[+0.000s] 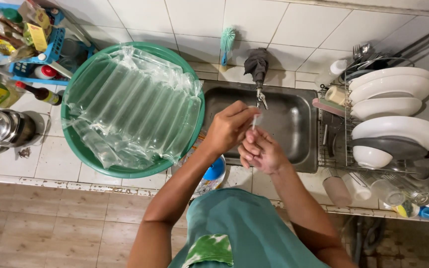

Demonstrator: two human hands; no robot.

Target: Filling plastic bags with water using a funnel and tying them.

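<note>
My left hand and my right hand meet over the steel sink, just below a tap wrapped in dark cloth. A thin pale streak, either water or a small object, runs from the tap's mouth to my left fingertips. Those fingertips are pinched together there. I cannot tell whether they hold anything. My right hand lies under the left with its fingers loosely curled upward, touching the left hand, and nothing shows in it.
A green basin holding clear air-cushion packaging sits left of the sink. A dish rack with white plates stands on the right, with upturned cups in front. A teal brush, blue basket, metal pot and blue-capped container are nearby.
</note>
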